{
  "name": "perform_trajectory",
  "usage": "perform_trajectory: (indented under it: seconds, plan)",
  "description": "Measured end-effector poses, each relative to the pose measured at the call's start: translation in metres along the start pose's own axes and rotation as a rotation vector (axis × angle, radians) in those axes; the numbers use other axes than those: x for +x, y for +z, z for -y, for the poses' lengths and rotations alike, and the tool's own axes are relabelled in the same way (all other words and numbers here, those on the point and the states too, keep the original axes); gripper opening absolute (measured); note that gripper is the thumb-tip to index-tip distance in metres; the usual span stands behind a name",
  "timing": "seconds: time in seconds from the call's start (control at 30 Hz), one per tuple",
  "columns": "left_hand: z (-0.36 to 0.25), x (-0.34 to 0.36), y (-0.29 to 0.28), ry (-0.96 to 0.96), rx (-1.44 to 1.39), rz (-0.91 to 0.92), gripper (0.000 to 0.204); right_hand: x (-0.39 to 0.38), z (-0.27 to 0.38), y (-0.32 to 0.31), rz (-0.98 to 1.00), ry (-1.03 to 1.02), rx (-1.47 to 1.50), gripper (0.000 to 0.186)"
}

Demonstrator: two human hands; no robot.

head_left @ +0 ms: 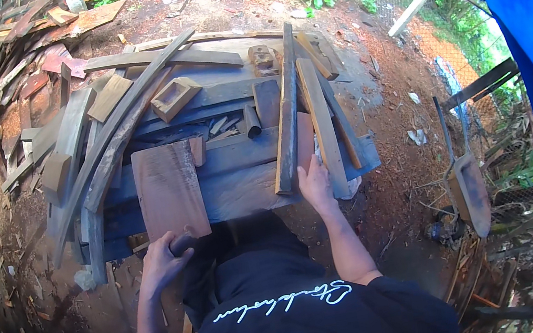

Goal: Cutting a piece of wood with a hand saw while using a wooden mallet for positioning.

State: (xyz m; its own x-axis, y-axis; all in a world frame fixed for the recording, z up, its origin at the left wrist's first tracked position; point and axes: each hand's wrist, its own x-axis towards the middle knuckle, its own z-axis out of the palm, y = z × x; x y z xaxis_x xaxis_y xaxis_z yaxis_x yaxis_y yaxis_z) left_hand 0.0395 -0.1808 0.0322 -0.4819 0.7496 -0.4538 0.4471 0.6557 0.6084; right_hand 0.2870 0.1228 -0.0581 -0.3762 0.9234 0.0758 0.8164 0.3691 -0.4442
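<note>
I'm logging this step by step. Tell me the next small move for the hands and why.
Probably lift the flat brown board clear of the workbench. The left hand already grips its near edge, which overhangs the bench, while the right hand rests beside the long dark plank, steadying the pile.

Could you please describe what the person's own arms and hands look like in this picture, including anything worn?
Both forearms are bare, with no gloves on the left hand or right hand. The black short-sleeved shirt carries white cursive script across the chest.
</note>
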Motion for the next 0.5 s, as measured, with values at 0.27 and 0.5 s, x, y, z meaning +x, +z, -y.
perform_trajectory:
  seconds: [0.27, 0.5]
  plan:
    - [-0.020, 0.012, -0.002, 0.216, -0.090, -0.148, 0.029, 0.028, -0.028, 0.033, -0.122, 0.152, 0.259, 0.059]
    - [-0.055, 0.039, -0.024, 0.492, -0.696, -0.476, 0.019, 0.048, -0.029, -0.003, 0.370, 0.611, 1.288, 0.032]
